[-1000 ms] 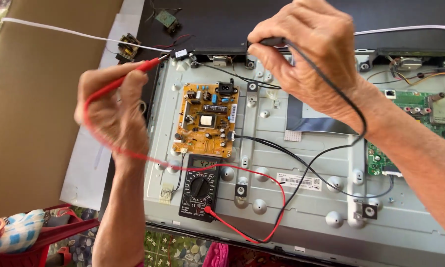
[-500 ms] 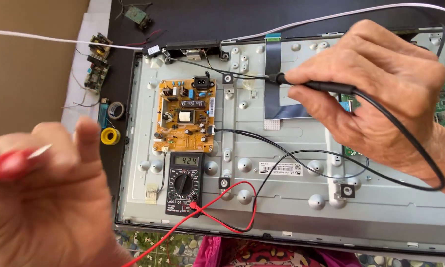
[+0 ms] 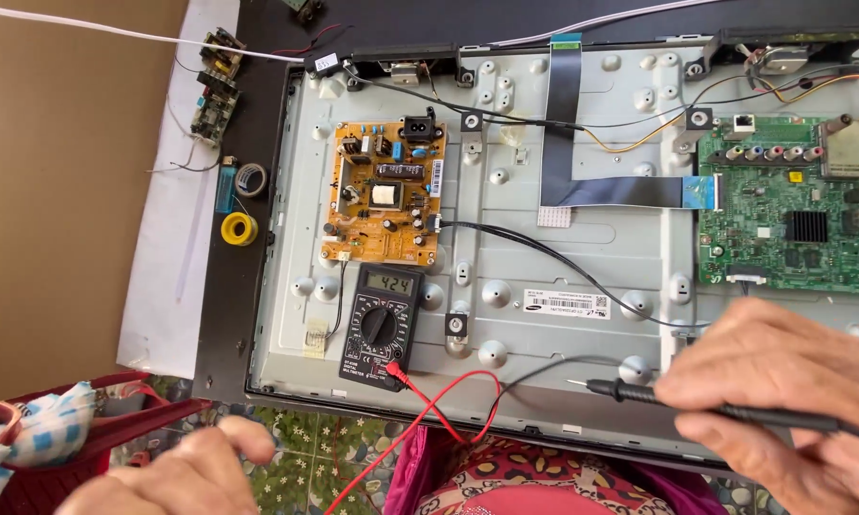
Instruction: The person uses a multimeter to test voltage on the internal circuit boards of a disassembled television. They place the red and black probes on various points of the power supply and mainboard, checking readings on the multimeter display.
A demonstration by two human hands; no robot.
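One white label (oblong) lies near the black multimeter.

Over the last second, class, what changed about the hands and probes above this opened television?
Both hands came down from the top of the panel: the right hand with its black probe, the left hand now at the bottom edge, its red probe out of sight. The multimeter and orange power board stayed put.
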